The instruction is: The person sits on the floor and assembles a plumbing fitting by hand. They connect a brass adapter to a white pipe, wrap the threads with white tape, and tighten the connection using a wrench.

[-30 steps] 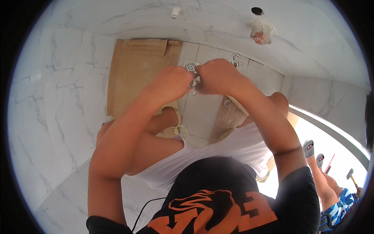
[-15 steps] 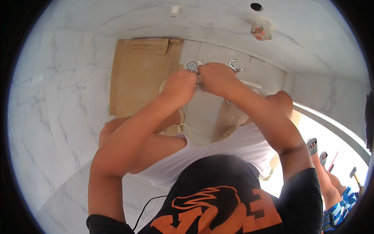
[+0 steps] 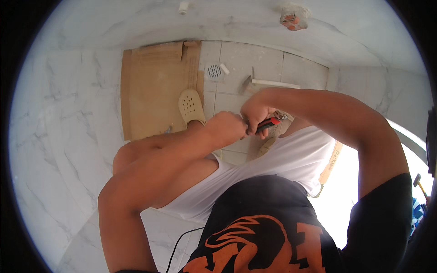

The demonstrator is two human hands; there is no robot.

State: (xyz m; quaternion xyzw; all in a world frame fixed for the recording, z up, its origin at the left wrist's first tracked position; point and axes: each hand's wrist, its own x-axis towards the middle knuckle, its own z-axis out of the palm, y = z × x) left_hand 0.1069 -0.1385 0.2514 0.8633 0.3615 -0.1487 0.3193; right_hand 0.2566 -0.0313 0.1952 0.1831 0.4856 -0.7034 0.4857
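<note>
Red-and-black-handled tool [image 3: 269,124] with a silvery metal end is clasped in the bare right hand [image 3: 256,111], in front of the white cloth shorts [image 3: 291,152]. Bare left hand [image 3: 230,125] curls against the right; whether it grasps anything, I cannot tell.

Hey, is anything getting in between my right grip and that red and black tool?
No, nothing visible does: your right grip is closed on the red and black tool. Your left grip is close beside it on the left, though what its fingers hold, if anything, is hidden.
</note>
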